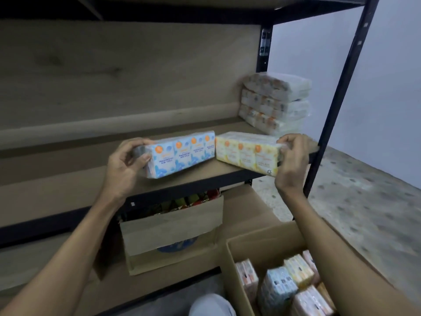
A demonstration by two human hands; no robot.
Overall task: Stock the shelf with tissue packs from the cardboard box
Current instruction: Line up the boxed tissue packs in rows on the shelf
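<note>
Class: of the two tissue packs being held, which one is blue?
The blue pack, in the left hand; the right hand's is yellow.

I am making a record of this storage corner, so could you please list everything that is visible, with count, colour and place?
blue tissue pack: one, blue and white, over the shelf front, in the left grip
yellow tissue pack: one, yellow and white, at the shelf's front right edge, in the right grip
stacked tissue packs: one pile, count unclear, pale, back right of the shelf
shelf: one, black frame with brown boards
open box: one, brown, bottom right, holding mixed tissue packs
second box: one, brown, under the shelf, holding colourful items
floor: grey, speckled, on the right
left hand: one, closed on the blue pack's end
right hand: one, closed on the yellow pack's end
</note>
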